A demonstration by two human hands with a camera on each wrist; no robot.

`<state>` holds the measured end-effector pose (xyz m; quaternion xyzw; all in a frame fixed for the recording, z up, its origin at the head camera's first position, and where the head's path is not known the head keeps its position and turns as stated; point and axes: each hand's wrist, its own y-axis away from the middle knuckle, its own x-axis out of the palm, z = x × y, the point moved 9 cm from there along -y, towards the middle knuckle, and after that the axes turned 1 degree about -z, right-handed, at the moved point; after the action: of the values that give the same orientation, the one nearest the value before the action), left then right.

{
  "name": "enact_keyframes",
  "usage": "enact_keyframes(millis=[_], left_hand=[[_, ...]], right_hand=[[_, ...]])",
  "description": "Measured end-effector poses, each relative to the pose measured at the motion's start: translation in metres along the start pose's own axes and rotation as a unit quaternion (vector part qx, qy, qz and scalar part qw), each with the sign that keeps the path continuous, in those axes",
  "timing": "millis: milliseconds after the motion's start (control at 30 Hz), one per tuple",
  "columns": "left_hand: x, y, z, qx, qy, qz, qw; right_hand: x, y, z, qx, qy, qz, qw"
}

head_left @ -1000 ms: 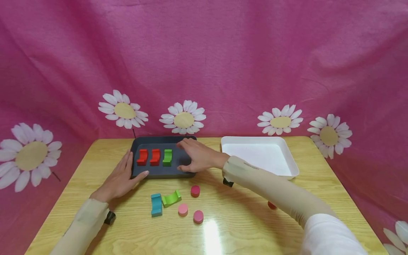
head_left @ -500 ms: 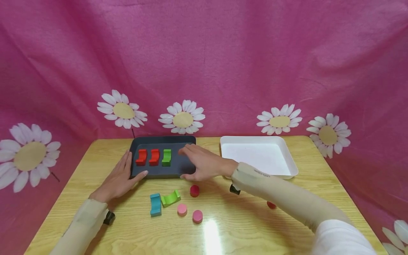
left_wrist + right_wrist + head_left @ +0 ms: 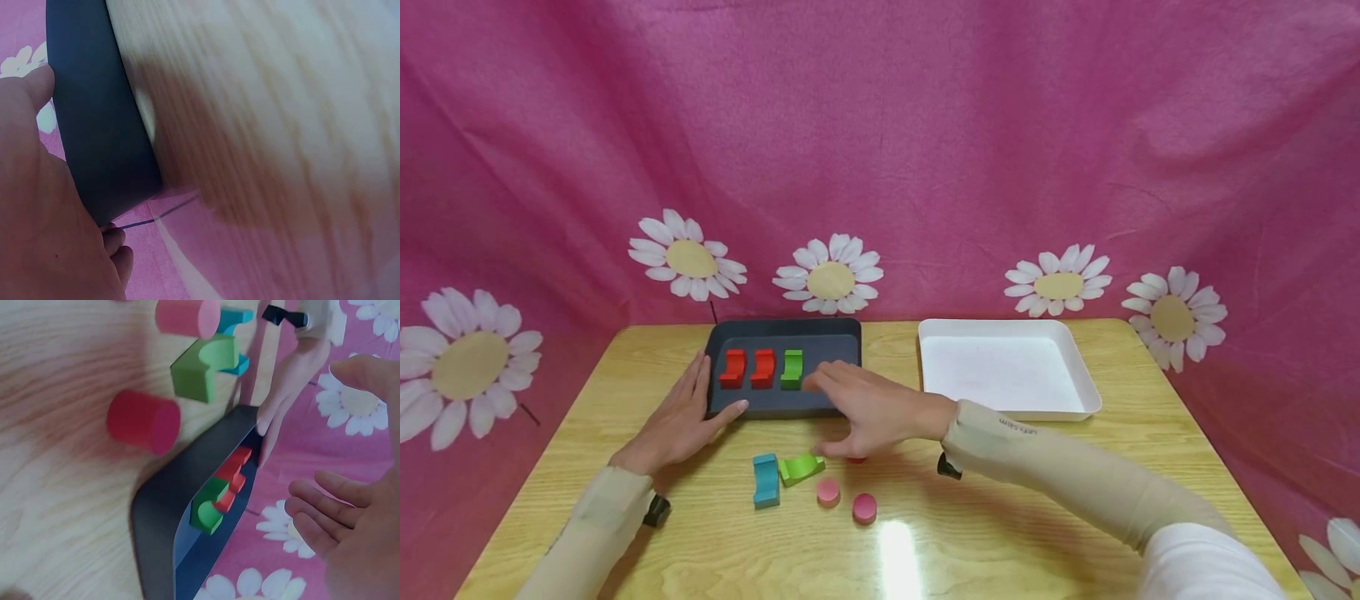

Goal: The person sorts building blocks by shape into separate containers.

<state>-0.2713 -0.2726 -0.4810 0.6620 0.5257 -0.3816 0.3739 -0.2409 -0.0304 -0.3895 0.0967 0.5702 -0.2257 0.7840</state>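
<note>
My left hand (image 3: 673,425) lies along the left end of a dark tray (image 3: 786,412), fingers straight at its side and thumb at the front rim. Two red arch-shaped blocks (image 3: 763,369) and a green arch block (image 3: 792,369) stand in a row inside. Over the tray's front right part hovers my right hand (image 3: 880,408), thumb spread from the fingers and nothing held. Below it a crimson cylinder (image 3: 144,422) is mostly hidden in the head view. Close to the thumb lies a lighter green arch block (image 3: 802,469), beside a teal arch block (image 3: 766,481).
A pink cylinder (image 3: 828,492) and a darker pink cylinder (image 3: 864,508) stand on the wooden table (image 3: 985,550) nearer me. To the right is a white tray (image 3: 1011,367). A pink curtain (image 3: 895,167) with daisies hangs behind the table.
My right hand first drew back slightly to the right, then came lower and nearer to me, covering most of the crimson cylinder. The left hand stays at the dark tray.
</note>
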Motion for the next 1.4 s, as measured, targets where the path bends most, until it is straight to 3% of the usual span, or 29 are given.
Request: enact_keyframes(millis=[233,700,1400], left_hand=[[0.001,-0.001,0.001,-0.003,-0.002,0.001,1.0000],[-0.001,0.000,0.000,-0.002,0.001,-0.003,1.0000],[-0.001,0.000,-0.001,0.003,0.002,-0.007,1.0000]], right_hand=[[0.006,-0.008,0.019,-0.029,0.004,0.004,0.9996],[0.034,-0.030,0.044,-0.057,0.034,0.049,0.9966],[0.078,-0.046,0.050,-0.059,0.072,0.095,0.9911]])
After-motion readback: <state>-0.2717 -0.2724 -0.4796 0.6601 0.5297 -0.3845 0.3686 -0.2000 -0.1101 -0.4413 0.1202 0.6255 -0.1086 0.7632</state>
